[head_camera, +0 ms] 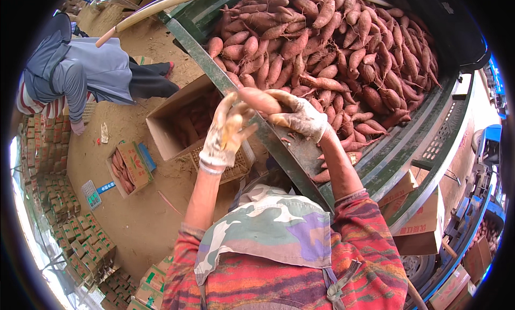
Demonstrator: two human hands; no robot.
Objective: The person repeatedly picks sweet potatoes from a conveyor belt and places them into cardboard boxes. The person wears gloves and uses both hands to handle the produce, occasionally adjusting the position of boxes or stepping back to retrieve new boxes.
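Observation:
Both my hands wear pale, soil-stained work gloves and meet over the green metal edge [277, 149] of a truck bed. My right hand [299, 113] pinches the near end of a reddish sweet potato [260, 101] between thumb and fingers. Blurred and with its fingers apart, my left hand [228, 127] is beside the other end of that sweet potato; whether it touches is hard to tell. Beyond the hands, a large heap of sweet potatoes [322, 48] fills the bed. Below the edge, at the left, an open cardboard box [165, 129] has sweet potatoes in its shaded inside.
A plastic crate [229, 167] stands under the edge. Left on the dirt floor are a filled carton [139, 165] and a scale [91, 195]. Another person [76, 72] bends over at upper left. Stacked cartons [86, 245] line the left; a wooden pole [161, 6] crosses the top.

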